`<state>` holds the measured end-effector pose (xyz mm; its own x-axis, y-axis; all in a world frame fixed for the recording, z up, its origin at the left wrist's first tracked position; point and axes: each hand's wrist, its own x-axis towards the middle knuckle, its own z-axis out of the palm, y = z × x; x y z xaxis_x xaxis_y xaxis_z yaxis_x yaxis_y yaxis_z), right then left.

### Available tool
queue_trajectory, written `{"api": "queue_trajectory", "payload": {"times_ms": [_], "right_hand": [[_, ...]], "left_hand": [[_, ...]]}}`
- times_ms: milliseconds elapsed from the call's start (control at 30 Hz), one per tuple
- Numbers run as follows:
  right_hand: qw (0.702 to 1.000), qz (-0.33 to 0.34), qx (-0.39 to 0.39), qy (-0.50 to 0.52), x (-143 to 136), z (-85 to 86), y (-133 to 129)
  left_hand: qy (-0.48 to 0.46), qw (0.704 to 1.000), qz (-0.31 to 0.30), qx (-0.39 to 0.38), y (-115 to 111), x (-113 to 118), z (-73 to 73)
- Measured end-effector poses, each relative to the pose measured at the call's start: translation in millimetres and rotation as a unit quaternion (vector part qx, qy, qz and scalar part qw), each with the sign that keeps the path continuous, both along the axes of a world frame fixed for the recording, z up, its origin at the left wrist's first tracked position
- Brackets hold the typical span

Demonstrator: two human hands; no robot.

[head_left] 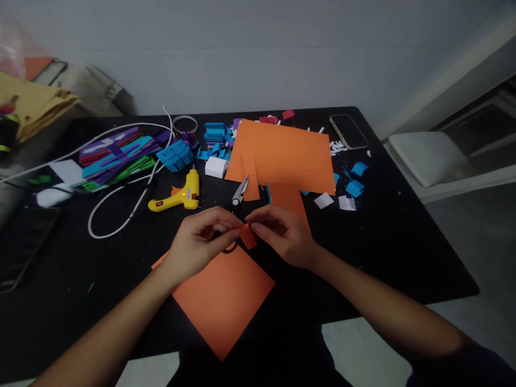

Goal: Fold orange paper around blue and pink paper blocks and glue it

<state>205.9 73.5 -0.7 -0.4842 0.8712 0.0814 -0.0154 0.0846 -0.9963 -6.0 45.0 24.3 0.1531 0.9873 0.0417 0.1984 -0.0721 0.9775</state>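
A small folded orange paper piece (248, 236) is pinched between my two hands near the middle of the table. My left hand (203, 239) grips its left edge, thumb against fingertips. On the other side, my right hand (284, 234) pinches the top right of the same piece. Scissors (241, 192) lie just beyond, blades pointing away, their handles partly hidden behind my left hand. Below my hands lies an orange sheet (226, 295), turned cornerwise. Another orange strip (288, 199) extends behind my right hand, and a large orange sheet (286, 153) lies farther back.
A yellow glue gun (179, 194) lies left of the scissors, near a looping white cable (135, 207). Bundled colored strips (116, 156) are at the back left. Blue pieces (355, 187) and a phone (349, 131) lie right; a wall stands behind the table (387, 236).
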Motion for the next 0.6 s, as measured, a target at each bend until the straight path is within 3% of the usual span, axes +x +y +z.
{"api": "queue_trajectory", "payload": {"times_ms": [167, 433, 600], "right_hand": [[1.0, -0.003, -0.006, 0.001, -1.0, -4.5, 1.2], [0.999, -0.023, -0.011, -0.023, -2.0, -5.8, 0.4], [1.0, -0.012, -0.011, -0.007, -1.9, -0.5, 0.0]], "left_hand": [[0.006, 1.0, -0.005, -0.018, -0.8, -1.5, -2.3], [0.039, 0.998, -0.042, 0.031, -2.9, -4.8, -5.6], [0.045, 0.999, -0.009, 0.023, -2.5, 0.5, -7.5]]}}
